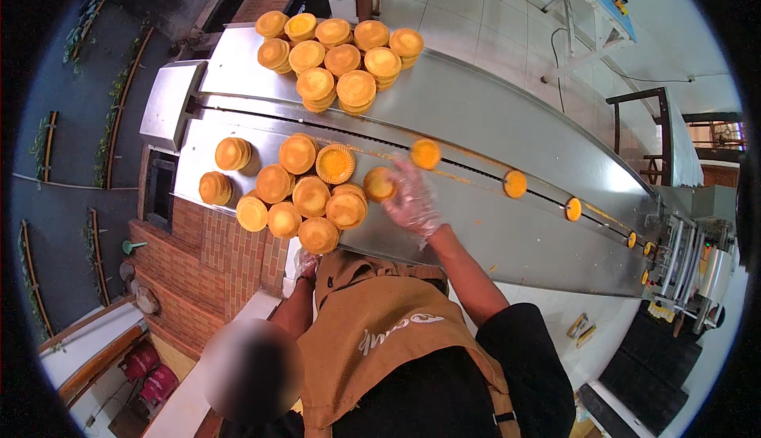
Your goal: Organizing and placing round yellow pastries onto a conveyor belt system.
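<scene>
My right hand, in a clear plastic glove, is over the near side of the steel table. Its slightly blurred fingers grip the edge of a round golden pastry. Left of it stand several stacks of the same pastries, one topped by a pastry with a fluted rim. Low at the table's front edge is my left hand, also gloved, below the nearest stack; its fingers are mostly hidden. Another pastry lies on the conveyor slot just beyond my right hand.
A dark chain slot runs lengthwise along the table, with spaced pastries on it. At its right end stands a machine with rollers. More pastry stacks fill the far side. A metal cover sits at the left end.
</scene>
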Motion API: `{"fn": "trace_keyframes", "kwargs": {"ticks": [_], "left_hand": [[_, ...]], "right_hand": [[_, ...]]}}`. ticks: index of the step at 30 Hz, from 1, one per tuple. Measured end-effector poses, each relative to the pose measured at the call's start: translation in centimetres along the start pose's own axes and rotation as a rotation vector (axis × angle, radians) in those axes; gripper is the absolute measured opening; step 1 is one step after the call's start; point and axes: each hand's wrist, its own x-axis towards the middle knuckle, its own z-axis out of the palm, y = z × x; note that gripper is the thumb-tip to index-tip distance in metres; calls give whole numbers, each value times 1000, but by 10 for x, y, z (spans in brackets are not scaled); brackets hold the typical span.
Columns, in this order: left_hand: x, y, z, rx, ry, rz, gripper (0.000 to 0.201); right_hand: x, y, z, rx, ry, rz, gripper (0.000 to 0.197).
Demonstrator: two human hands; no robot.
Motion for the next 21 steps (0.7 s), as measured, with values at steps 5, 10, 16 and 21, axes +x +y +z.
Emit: {"fn": "trace_keyframes", "kwargs": {"ticks": [5, 10, 16, 21], "left_hand": [[7, 2, -3, 13, 20, 15, 30], [7, 23, 0, -35, 41, -104, 30], [-24, 63, -20, -120, -5, -426, 30], [-34, 88, -26, -604, 147, -506, 32]], "right_hand": [[11, 2, 23, -89, -107, -15, 51], [9, 47, 2, -56, 167, 314, 54], [33, 42, -9, -172, 351, 250, 60], [36, 34, -4, 437, 277, 465, 53]]}}
